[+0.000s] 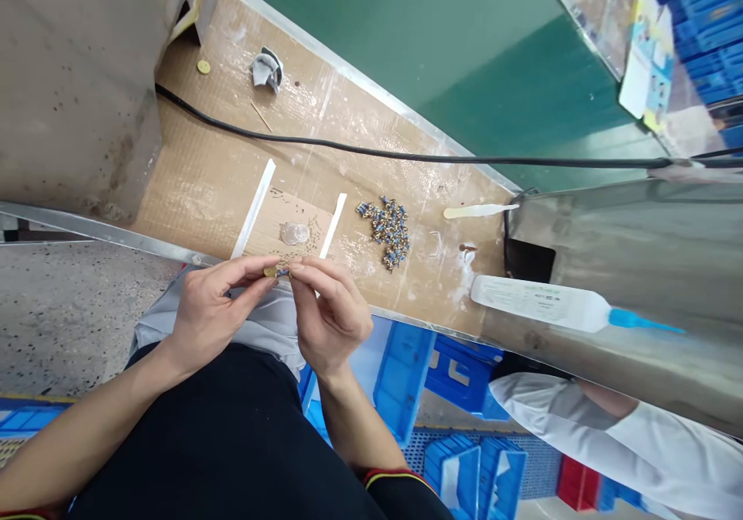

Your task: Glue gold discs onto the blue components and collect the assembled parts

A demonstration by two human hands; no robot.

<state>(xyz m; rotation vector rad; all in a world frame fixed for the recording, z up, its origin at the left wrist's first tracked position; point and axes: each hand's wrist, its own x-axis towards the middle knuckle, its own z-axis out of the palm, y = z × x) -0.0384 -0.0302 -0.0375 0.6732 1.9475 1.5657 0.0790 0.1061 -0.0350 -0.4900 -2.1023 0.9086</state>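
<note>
My left hand (212, 311) pinches a small yellow brass-coloured piece (270, 271) between thumb and fingertips at the table's front edge. Against it, my right hand (330, 311) is closed at the fingertips on a small blue part (282, 273). The two pieces meet between my hands, but my fingers partly cover them, so I cannot tell whether they are joined. Just beyond lies a small clear plastic piece (295, 233), with tiny dark slivers (314, 235) scattered around it on the cardboard. A pile of small blue and brass parts (390, 230) sits to the right.
A black cable (348, 146) crosses the cardboard-covered table (203, 172). Towards the right are a pale brush-like tool (481, 211), a screw-like piece (467, 248) and a white bottle with a blue nozzle (539, 303). A yellow disc (203, 66) and crumpled wad (267, 70) lie at the back left.
</note>
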